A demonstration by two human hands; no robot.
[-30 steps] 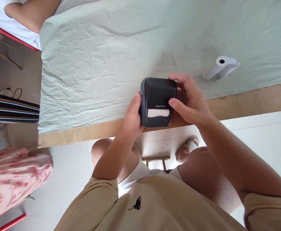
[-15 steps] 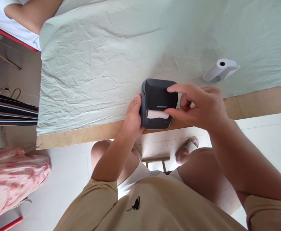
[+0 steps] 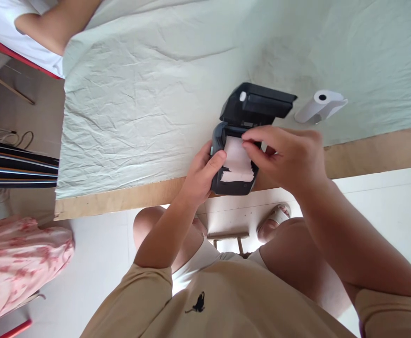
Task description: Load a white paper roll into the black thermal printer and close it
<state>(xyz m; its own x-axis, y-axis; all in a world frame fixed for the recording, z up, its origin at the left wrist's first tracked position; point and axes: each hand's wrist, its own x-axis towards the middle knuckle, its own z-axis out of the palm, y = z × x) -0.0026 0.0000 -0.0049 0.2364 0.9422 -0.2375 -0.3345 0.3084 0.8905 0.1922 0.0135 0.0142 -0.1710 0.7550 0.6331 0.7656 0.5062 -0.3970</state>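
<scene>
Wrinkled pale green cloth (image 3: 138,94) over wooden table (image 3: 367,152), white floor below. Black label printer (image 3: 234,184) at near table edge, lid (image 3: 258,104) swung up and back, white paper (image 3: 239,162) exposed in compartment. Left hand (image 3: 199,177) clasped around printer's left side, thumb on paper's edge. Right hand (image 3: 290,157) over compartment, fingertips (image 3: 249,140) pinched on paper's upper end. Spare paper roll (image 3: 320,105) lying on cloth, right of lid, apart from it. Another person's arm (image 3: 59,23) at far left corner. Risks, as judged: torn or creased paper from uneven pull; printer close to edge, liable to slip off if left-hand hold slackens.
</scene>
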